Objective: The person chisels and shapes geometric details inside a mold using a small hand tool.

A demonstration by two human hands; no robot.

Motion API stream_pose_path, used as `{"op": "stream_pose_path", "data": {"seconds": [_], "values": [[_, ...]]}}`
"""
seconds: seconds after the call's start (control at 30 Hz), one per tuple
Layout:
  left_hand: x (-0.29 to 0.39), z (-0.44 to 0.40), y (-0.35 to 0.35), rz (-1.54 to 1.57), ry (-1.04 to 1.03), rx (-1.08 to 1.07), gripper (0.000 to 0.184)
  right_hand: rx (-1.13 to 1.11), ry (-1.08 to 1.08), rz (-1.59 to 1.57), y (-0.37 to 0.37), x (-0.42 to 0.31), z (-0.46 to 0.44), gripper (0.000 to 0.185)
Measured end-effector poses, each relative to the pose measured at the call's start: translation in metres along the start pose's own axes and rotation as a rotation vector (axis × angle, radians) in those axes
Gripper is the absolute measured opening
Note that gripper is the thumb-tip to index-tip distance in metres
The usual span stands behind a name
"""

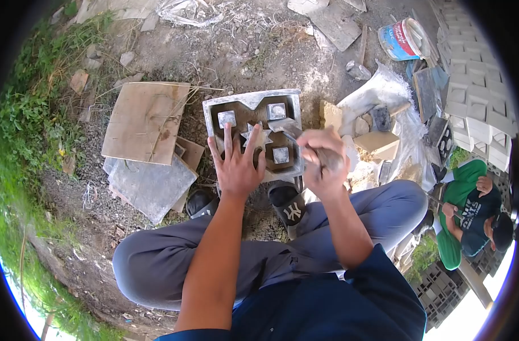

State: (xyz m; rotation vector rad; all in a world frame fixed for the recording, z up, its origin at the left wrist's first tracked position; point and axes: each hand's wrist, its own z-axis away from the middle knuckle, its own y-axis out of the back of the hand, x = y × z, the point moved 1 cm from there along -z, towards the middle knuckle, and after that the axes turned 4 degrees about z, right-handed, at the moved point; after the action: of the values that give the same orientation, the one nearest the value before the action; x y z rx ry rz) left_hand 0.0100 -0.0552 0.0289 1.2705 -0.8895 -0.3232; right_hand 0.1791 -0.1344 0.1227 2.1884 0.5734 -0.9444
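Notably, the governing relation is between the trowel (286, 127) and the star (255, 136) at the centre of the mould (230, 100). The right hand (326, 162) is closed round the trowel; its handle is hidden by the fingers and blurred. From that grip the blade's long axis runs leftward and away from the body, its end stopping just beside the star. Whether the blade touches metal or hangs above it cannot be told.

The mould lies on the ground directly left of the right-hand grip, its near edge towards the wearer's sandals (292, 211). Its width and length look much alike, so no long axis is recorded. A V-shaped notch marks the far edge. The right-hand post (281, 155) stands nearest the grip, on the near side of the blade.

The left hand (238, 170) lies palm down over the mould's left half, fingers spread wide, nothing held. One fingertip is at the star, another close to the far-left post (226, 118). As to the star, the left hand is nearer; the right reaches it only by blade.

Rubble (378, 118) lies right of the right-hand grip; boards (147, 122) lie left of the left hand.
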Motion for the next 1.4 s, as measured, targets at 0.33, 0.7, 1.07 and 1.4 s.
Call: {"op": "stream_pose_path", "data": {"seconds": [0.33,0.7,1.07,1.4], "values": [[0.001,-0.004,-0.001,-0.028,-0.005,0.004,0.069,-0.096,-0.090,0.061,-0.004,0.000,-0.009,0.031],[0.001,-0.008,0.000,-0.020,-0.014,0.031,0.067,-0.082,-0.049,0.005,0.000,-0.006,-0.011,0.033],[0.000,0.000,0.000,0.005,-0.002,0.006,0.068,-0.218,-0.041,0.000,-0.003,-0.010,-0.006,0.035],[0.001,-0.004,-0.001,-0.025,-0.004,0.005,0.068,-0.286,-0.183,-0.078,-0.003,0.010,-0.004,0.048]]}}
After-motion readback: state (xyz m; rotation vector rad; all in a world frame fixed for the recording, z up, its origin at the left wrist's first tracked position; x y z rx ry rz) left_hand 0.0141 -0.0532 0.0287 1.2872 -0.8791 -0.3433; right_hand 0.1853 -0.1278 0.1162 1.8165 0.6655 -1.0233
